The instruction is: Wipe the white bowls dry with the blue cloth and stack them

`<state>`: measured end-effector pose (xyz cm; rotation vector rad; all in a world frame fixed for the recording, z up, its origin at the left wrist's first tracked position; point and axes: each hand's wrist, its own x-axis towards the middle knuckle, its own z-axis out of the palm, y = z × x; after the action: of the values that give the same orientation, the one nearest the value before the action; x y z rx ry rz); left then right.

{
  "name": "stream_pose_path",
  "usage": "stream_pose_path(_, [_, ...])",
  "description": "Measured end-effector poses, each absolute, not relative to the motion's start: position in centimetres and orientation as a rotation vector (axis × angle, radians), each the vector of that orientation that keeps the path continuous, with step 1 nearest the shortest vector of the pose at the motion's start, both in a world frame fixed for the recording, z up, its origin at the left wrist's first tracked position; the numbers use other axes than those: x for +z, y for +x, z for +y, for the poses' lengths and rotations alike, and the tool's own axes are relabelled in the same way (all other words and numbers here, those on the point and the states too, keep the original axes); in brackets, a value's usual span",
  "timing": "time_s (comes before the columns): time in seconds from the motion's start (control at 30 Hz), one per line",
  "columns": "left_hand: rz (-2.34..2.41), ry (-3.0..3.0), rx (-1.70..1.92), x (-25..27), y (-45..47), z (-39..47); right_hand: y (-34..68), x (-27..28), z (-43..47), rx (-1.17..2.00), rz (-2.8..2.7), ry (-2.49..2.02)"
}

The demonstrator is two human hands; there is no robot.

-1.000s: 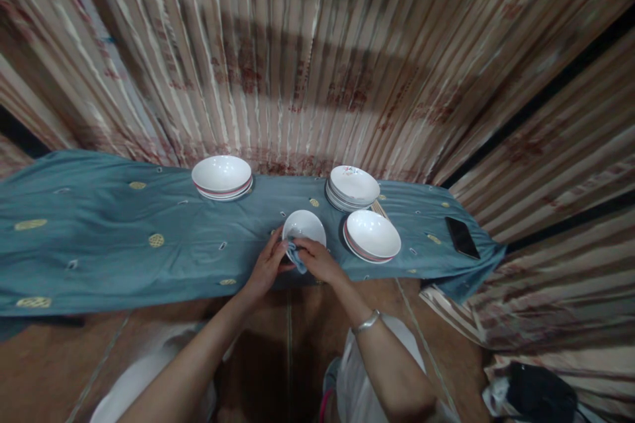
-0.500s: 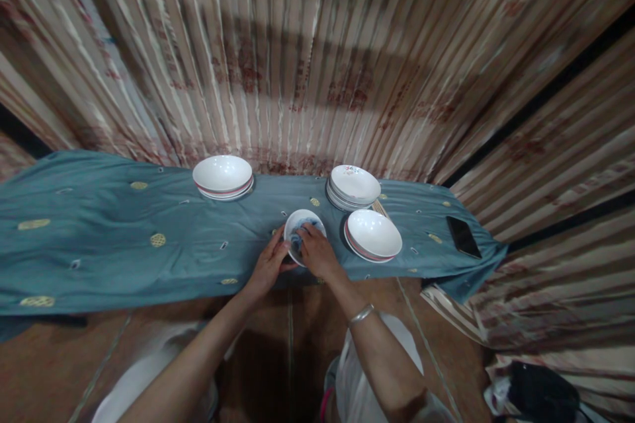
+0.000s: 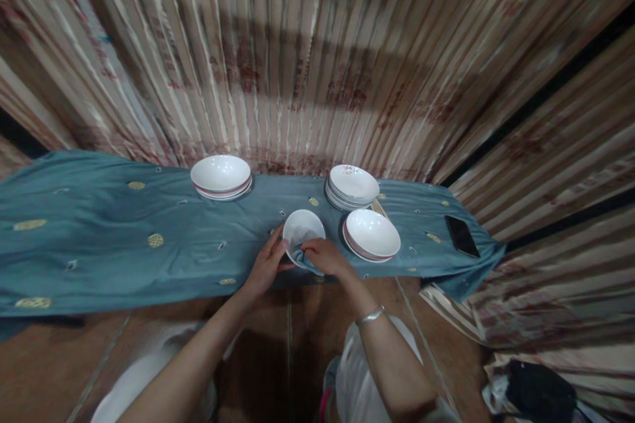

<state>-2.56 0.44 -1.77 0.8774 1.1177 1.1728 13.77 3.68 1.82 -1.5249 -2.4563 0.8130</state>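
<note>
Left hand (image 3: 265,266) grips bowl (image 3: 303,230) rim; right hand (image 3: 325,256) closed on cloth (image 3: 302,259) (blue, apparently) at near edge.

- Bowl (image 3: 303,228) in hand: plain white inside.
- Rag (image 3: 303,260): pale blue.
- Worktop cloth (image 3: 99,238): teal, scattered gold round motifs.
- Bowl stacks (image 3: 221,176): white, red rim bands.
- Curtain (image 3: 317,66): beige-brown stripes, faded red print.
- Phone (image 3: 462,236): black.
- Bracelet (image 3: 370,316): silver.
</note>
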Motion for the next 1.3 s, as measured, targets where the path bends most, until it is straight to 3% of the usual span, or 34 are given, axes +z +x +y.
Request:
stream_pose_path(0.2, [1.102, 0.877, 1.175, -1.8, -2.6, 0.4, 13.4, 0.6, 3.7, 1.309, -1.955, -1.211])
stream_pose_path(0.33, [1.111, 0.917, 1.158, -1.8, -2.8, 0.5, 12.2, -0.2, 3.8, 1.397, -1.649, -1.064])
stream_pose_path(0.83, [1.088, 1.02, 1.14, -2.1, -2.4, 0.3, 11.5, 0.5, 4.8, 0.537, -1.804, -1.095])
stream_pose_path(1.3, [1.069, 0.989, 1.132, -1.6, -2.3, 0.0, 13.7, -0.1, 5.7, 0.179, -2.008, -1.602])
